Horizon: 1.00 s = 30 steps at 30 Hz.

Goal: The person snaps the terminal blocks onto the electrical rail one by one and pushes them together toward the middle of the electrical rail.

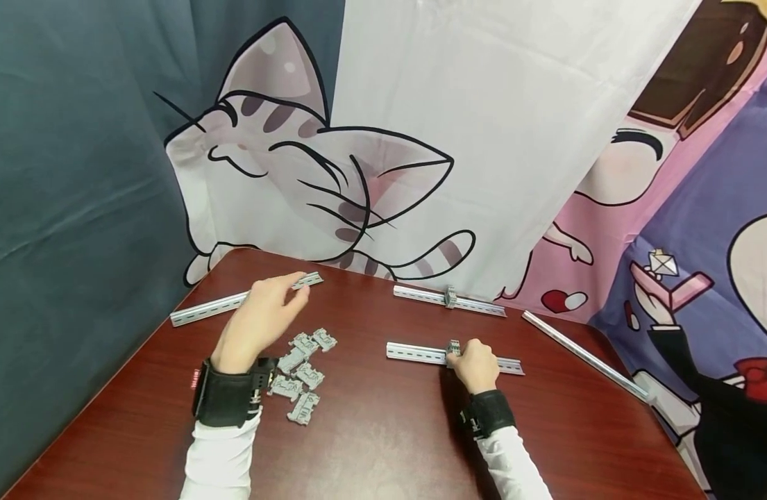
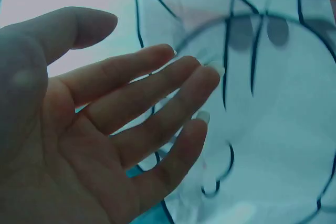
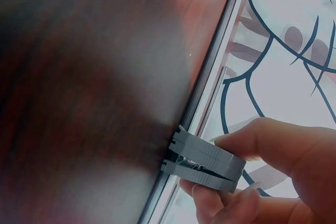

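My right hand (image 1: 477, 367) pinches a pair of grey terminal blocks (image 3: 207, 156) between thumb and fingers. They sit side by side on the nearer slotted metal DIN rail (image 1: 417, 353), with a narrow gap showing between them at the outer end. In the right wrist view the rail (image 3: 210, 85) runs diagonally past them. My left hand (image 1: 264, 312) is held over the left DIN rail (image 1: 208, 308), hiding its middle in the head view. Its fingers are loosely extended with nothing in the palm (image 2: 89, 156). Several loose grey terminal blocks (image 1: 308, 375) lie near the left wrist.
Behind the nearer rail lies another DIN rail (image 1: 417, 295) carrying a grey terminal block (image 1: 450, 296). A further rail (image 1: 583, 354) slants along the right side of the brown table (image 1: 371, 437). Cartoon-printed cloth (image 1: 514, 104) hangs behind the table's back edge.
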Each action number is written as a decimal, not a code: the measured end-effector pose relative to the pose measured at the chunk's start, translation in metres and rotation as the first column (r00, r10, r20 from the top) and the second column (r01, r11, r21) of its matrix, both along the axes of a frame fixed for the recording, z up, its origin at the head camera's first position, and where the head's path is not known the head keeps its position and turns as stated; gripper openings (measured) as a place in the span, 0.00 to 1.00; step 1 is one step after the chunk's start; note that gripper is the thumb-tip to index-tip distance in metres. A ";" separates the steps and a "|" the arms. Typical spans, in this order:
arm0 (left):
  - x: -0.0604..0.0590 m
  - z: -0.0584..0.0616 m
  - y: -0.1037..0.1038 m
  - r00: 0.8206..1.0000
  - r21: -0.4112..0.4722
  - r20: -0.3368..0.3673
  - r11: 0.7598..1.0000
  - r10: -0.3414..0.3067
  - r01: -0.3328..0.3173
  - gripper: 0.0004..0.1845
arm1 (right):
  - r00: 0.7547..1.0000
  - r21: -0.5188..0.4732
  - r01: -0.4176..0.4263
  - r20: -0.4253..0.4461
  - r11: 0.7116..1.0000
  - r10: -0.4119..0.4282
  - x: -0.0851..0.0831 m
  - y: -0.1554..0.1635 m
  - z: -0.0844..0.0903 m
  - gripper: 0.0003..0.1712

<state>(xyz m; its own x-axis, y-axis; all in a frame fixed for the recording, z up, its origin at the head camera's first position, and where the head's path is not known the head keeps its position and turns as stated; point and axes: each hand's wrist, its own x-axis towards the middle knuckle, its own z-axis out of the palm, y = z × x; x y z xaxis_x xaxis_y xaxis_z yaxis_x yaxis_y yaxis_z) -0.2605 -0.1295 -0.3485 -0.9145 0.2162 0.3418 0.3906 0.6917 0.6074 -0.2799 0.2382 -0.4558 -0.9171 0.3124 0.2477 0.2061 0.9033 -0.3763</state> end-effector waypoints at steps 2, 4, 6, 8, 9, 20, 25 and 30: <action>0.000 -0.001 -0.008 0.999 -0.005 0.010 0.999 0.043 -0.043 0.24 | 1.000 -0.003 0.003 0.006 1.000 -0.003 -0.001 -0.001 0.000 0.26; 0.001 -0.002 -0.014 0.997 -0.024 0.020 0.997 0.068 -0.067 0.25 | 1.000 -0.002 0.006 0.010 1.000 -0.006 -0.002 -0.001 -0.001 0.26; 0.001 -0.003 -0.019 0.996 -0.038 0.036 0.996 0.078 -0.077 0.25 | 1.000 -0.003 0.009 0.016 1.000 -0.009 -0.004 -0.001 -0.001 0.26; 0.001 -0.004 -0.022 0.995 -0.043 0.058 0.996 0.077 -0.074 0.25 | 1.000 -0.003 0.011 0.018 1.000 -0.011 -0.006 -0.001 0.000 0.25; 0.001 -0.004 -0.023 0.995 -0.046 0.072 0.997 0.072 -0.068 0.25 | 1.000 -0.002 0.011 0.018 1.000 -0.011 -0.007 0.000 0.000 0.25; -0.002 -0.008 -0.025 0.980 -0.089 0.195 0.996 0.038 -0.021 0.28 | 0.999 -0.001 0.013 0.044 1.000 -0.013 -0.023 0.000 0.003 0.22; -0.002 -0.011 -0.024 0.982 -0.093 0.189 0.996 0.021 -0.003 0.28 | 0.999 -0.005 0.010 0.035 1.000 -0.010 -0.034 0.001 0.004 0.18; -0.005 -0.014 -0.022 0.981 -0.117 0.194 0.993 0.021 0.002 0.28 | 0.999 -0.017 0.016 0.042 1.000 -0.015 -0.044 0.002 0.003 0.14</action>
